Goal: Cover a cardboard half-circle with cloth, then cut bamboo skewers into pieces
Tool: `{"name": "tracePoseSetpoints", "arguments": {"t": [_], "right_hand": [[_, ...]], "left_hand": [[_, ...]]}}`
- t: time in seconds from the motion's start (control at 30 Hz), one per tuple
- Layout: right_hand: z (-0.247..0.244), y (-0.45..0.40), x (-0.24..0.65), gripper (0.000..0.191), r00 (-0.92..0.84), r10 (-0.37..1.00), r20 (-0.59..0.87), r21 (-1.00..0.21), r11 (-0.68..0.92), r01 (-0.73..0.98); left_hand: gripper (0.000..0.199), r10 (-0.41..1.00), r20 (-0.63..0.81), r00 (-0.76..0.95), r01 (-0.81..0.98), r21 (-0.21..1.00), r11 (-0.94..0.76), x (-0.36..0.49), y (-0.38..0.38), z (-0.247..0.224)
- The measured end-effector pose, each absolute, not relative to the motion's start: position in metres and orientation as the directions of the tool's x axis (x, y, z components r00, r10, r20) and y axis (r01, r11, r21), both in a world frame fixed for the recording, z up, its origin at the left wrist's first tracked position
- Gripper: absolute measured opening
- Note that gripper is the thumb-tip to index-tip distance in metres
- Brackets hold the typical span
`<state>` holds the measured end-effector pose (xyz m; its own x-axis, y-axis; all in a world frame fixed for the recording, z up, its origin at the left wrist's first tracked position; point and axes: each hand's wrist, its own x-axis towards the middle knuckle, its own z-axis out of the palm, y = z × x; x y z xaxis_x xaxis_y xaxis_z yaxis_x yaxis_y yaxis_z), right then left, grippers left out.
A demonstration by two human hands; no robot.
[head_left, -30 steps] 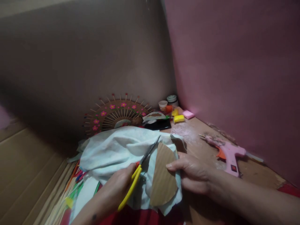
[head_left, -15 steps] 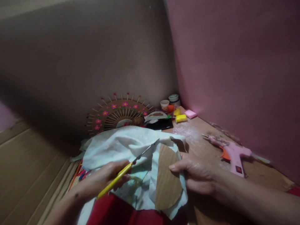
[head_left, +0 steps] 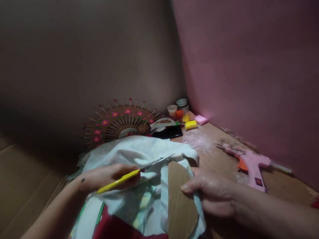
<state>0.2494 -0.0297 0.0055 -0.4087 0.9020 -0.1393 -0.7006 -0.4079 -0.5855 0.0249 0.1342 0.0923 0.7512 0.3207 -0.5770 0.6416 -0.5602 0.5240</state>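
My left hand [head_left: 114, 177] is closed around yellow-handled scissors [head_left: 119, 182], whose blades point right across a pale blue-white cloth [head_left: 132, 149]. The blade tips lie near the top of a rounded cardboard piece [head_left: 181, 202]. That piece rests on the cloth, and my right hand [head_left: 209, 191] pinches both at their right edge, thumb on the cardboard and fingers behind. Cloth edges show on both sides of the cardboard. Folds of the cloth hang below, showing a yellow-green print.
A pink glue gun [head_left: 249, 162] lies on the brown work surface [head_left: 216, 132] at right. Behind the cloth stand a flowered fan-shaped piece with sticks [head_left: 119, 116], a dark flat object [head_left: 169, 133], yellow packets [head_left: 191, 124], a pink block [head_left: 200, 119], a small cup [head_left: 172, 111] and a lidded jar [head_left: 182, 104].
The scissors have tilted to lie flatter, and their handle has moved up and left. The cardboard and cloth in my right hand sit lower in view.
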Motion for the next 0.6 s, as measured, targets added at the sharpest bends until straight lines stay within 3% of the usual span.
{"name": "tracePoseSetpoints", "arguments": {"t": [0.17,0.43,0.6], "right_hand": [[0.003,-0.030,0.248,0.054,-0.414,0.886,-0.209,-0.427,-0.464,-0.776],[0.001,-0.028,0.247,0.048,-0.358,0.895,-0.265,-0.440,-0.443,-0.781],[0.001,-0.028,0.248,0.047,-0.381,0.893,-0.238,-0.434,-0.449,-0.781]], "left_hand": [[0.024,0.244,-0.608,0.755,0.591,0.472,-0.654,0.043,0.151,0.104],[0.018,0.163,-0.602,0.782,0.494,0.438,-0.751,0.053,0.171,0.108],[0.029,0.246,-0.478,0.843,0.496,0.516,-0.698,0.043,0.181,0.105]]}}
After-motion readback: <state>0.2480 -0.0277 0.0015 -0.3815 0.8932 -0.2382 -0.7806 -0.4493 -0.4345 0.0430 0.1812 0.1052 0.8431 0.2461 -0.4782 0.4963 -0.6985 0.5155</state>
